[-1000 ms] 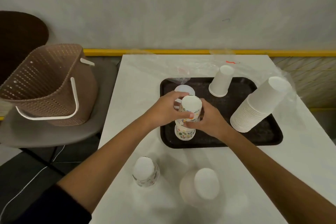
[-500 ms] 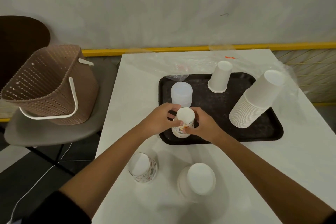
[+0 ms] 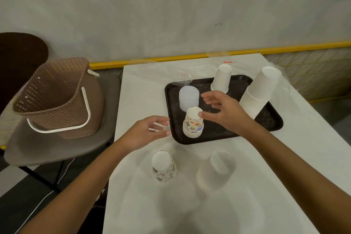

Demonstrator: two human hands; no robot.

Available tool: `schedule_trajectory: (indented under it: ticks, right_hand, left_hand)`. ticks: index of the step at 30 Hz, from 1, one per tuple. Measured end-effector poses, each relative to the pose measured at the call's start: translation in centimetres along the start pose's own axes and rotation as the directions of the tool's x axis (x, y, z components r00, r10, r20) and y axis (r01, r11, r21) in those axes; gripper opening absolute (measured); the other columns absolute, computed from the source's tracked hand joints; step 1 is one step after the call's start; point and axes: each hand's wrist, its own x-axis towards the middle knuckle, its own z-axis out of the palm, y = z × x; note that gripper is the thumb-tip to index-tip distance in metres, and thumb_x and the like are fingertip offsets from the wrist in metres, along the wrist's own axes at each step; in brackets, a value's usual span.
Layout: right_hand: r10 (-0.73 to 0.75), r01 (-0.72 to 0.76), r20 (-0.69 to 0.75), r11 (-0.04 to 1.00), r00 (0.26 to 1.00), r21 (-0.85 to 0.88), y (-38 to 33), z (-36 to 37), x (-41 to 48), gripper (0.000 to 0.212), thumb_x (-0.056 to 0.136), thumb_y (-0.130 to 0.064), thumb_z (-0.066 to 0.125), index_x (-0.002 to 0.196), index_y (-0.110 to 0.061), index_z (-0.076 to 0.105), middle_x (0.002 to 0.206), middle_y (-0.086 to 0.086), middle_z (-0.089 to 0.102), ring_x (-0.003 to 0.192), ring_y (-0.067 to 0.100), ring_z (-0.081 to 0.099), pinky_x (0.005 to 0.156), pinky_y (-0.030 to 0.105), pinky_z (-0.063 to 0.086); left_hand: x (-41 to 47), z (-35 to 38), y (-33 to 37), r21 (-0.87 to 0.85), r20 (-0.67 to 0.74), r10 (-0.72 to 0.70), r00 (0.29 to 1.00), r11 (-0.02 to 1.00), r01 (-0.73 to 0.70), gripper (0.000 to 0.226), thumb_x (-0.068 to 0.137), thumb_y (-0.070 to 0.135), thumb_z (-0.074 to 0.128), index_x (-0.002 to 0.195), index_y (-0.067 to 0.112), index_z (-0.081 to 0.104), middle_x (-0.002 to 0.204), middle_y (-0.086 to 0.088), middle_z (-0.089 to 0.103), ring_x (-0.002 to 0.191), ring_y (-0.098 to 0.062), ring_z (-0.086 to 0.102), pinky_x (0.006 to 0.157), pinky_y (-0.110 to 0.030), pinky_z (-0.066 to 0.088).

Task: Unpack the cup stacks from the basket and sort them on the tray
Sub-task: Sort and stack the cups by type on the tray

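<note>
Both hands had let go of the printed stack (image 3: 193, 125), which stood upside-down at the near left of the tray (image 3: 216, 133). Beside it the left hand (image 3: 150, 131) hung loosely open; the right hand (image 3: 226, 112) spread wide above. Light, thin paper, I'd judge: grip gently round the sides.

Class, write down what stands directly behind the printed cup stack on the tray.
A translucent white cup stack stands on the tray behind the printed cup stack, which hides its lower front rim. Whether they touch cannot be told.
</note>
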Motion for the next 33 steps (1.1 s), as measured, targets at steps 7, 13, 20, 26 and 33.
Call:
schedule_trajectory:
  ticks: [7,13,20,26,33]
  right_hand:
    - [-0.036,0.034,0.018,0.997,0.999,0.063,-4.6,2.9,-5.3,0.053,0.075,-0.020,0.073,0.123,-0.020,0.050,0.119,-0.006,0.054,0.111,0.009,0.052,0.095,0.023,0.046]
    - [0.092,-0.099,0.076,0.991,0.993,0.088,-4.1,7.5,-8.3,0.057,0.075,-0.018,0.074,0.126,-0.020,0.048,0.111,-0.008,0.051,0.101,0.004,0.051,0.079,-0.001,0.040]
    - [0.290,-0.299,0.134,0.953,0.948,0.049,-1.0,14.1,-8.9,0.078,0.073,-0.022,0.077,0.137,-0.018,0.033,0.137,0.000,0.045,0.121,0.015,0.046,0.097,0.023,0.039]
    - [0.269,-0.281,0.102,0.950,0.958,0.136,-0.3,16.9,-7.9,0.072,0.069,-0.017,0.080,0.129,-0.015,0.041,0.128,0.001,0.051,0.112,0.012,0.049,0.088,0.017,0.039]
    - [0.235,-0.245,0.097,0.964,0.967,0.102,-0.7,16.4,-7.9,0.071,0.070,-0.019,0.079,0.130,-0.019,0.041,0.125,-0.004,0.051,0.106,0.004,0.041,0.093,0.019,0.038]
  left_hand:
    - [-2.8,-1.5,-3.4,-0.009,0.164,-0.016,0.986,1.000,0.018,0.045,0.064,0.047,0.072,0.106,0.039,0.059,0.117,0.017,0.060,0.108,-0.005,0.056,0.090,-0.020,0.047]
    - [-3.9,-1.4,-5.2,-0.011,0.221,0.011,0.975,1.000,-0.009,0.059,0.056,0.056,0.077,0.109,0.041,0.056,0.121,0.017,0.058,0.112,-0.005,0.054,0.099,-0.025,0.043]
    - [-4.1,0.0,-5.5,0.034,0.275,0.045,0.960,0.998,-0.056,0.067,0.073,0.022,0.077,0.132,0.028,0.045,0.125,0.014,0.047,0.113,-0.008,0.049,0.096,-0.020,0.041]
    - [-3.8,1.1,-6.1,0.064,0.239,0.063,0.969,0.995,-0.080,0.063,0.072,0.017,0.078,0.128,0.026,0.049,0.123,0.010,0.050,0.106,-0.007,0.049,0.081,-0.011,0.040]
    - [-4.3,0.8,-5.8,0.044,0.196,0.122,0.973,0.990,-0.133,0.061,0.071,0.017,0.079,0.125,0.024,0.051,0.119,0.010,0.051,0.105,-0.009,0.051,0.082,-0.012,0.043]
